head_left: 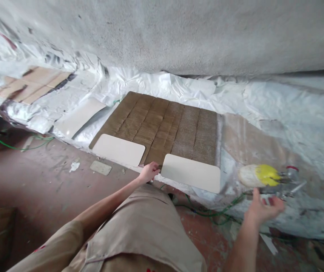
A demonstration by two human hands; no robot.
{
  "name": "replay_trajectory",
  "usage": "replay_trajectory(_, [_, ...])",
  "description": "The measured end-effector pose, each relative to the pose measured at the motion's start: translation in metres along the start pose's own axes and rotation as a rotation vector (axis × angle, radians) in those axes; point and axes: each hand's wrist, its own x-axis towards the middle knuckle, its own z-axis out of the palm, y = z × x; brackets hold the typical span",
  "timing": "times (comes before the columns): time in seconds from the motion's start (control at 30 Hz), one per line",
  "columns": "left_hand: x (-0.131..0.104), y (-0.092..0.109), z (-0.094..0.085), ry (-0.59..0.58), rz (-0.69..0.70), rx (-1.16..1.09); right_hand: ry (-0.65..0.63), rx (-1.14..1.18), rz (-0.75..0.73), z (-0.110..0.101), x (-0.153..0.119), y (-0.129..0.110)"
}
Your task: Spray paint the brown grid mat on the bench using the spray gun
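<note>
Writing: the small red marks point(39, 249) on your left sleeve are too small to read. Your right hand point(265, 209) is blurred, its grip wide, thumb and fingers spread just beside the spray gun point(268, 175); contact cannot be told. The gun lies on the plastic sheeting at the right of the tabletop point(309, 223), long axis roughly left to right, the white-and-yellow cup at its left end, the metal body with a red part at its right. Your left hand point(150, 172) has its fingers bent in a narrow grip at the near edge of the brown ribbed board point(162, 121), in the gap between two pale panels; whether it pinches anything, you cannot tell. Left panel point(118, 149) and right panel point(190, 173) both have rounded corners and lie lengthwise along the board's near side, right ends nearer you. Edges: the tabletop's near edge runs just past both panels, above the reddish floor point(65, 177). Room: a strip of sheeting separates the right panel from the gun; a green hose point(235, 201) curves along that near edge. Behind the board, crumpled sheeting reaches the grey wall point(196, 34).
</note>
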Motion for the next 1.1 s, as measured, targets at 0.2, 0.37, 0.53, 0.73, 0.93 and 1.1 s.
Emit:
replay_trajectory(0.2, [0.003,0.007,0.007,-0.002,-0.084,-0.060,-0.446,-0.095,-0.039,-0.002,-0.095,-0.004])
replay_trajectory(0.37, [0.004,0.009,0.011,-0.015,-0.091,-0.138,-0.495,-0.221,-0.045,0.022,-0.116,-0.012])
replay_trajectory(0.53, [0.003,0.016,0.014,-0.018,-0.108,-0.253,-0.474,-0.255,-0.025,0.029,-0.111,-0.010])
replay_trajectory(0.73, [0.002,0.018,0.014,-0.025,-0.169,-0.429,-0.364,-0.194,-0.053,0.027,-0.113,-0.015])
replay_trajectory(0.93, [0.003,0.015,0.015,-0.027,-0.202,-0.508,-0.389,0.069,0.232,0.026,-0.120,-0.016])
replay_trajectory(1.1, [0.003,0.012,0.015,-0.026,-0.195,-0.524,-0.492,0.455,0.590,0.023,-0.129,-0.016])
